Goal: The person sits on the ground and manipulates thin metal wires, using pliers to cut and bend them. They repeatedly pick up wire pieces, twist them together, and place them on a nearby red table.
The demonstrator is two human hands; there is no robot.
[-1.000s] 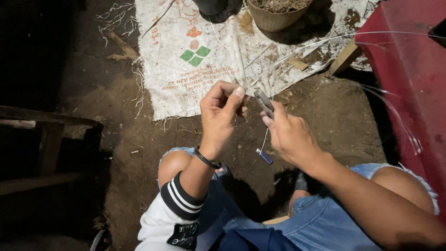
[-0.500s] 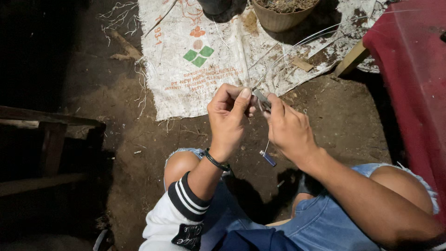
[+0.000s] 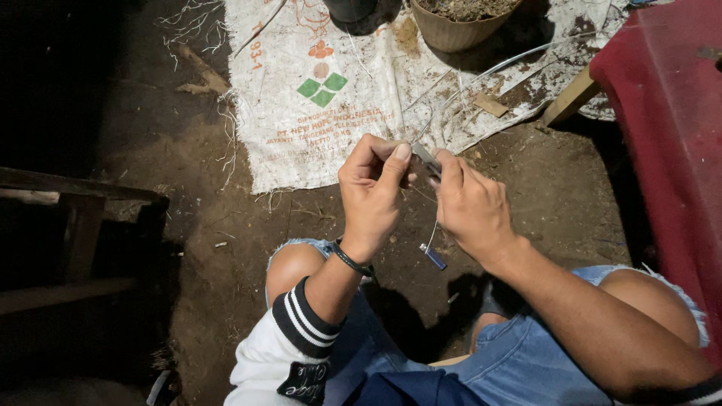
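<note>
Both hands raised together over the dirt floor (image 3: 226, 248), left hand (image 3: 372, 195) just left of right hand (image 3: 470, 207), pliers (image 3: 427, 160) between them. Woven sack (image 3: 316, 113) lies on the floor ahead; a basket (image 3: 459, 22) sits on its far edge. Table (image 3: 669, 128) at right, wooden bench (image 3: 68, 218) at left.

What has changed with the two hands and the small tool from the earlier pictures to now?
The left hand and right hand have drawn closer together around the small metal tool. Both still grip it, and the blue-tipped piece still hangs below on its wire. The white sack and the pot lie unchanged.
</note>
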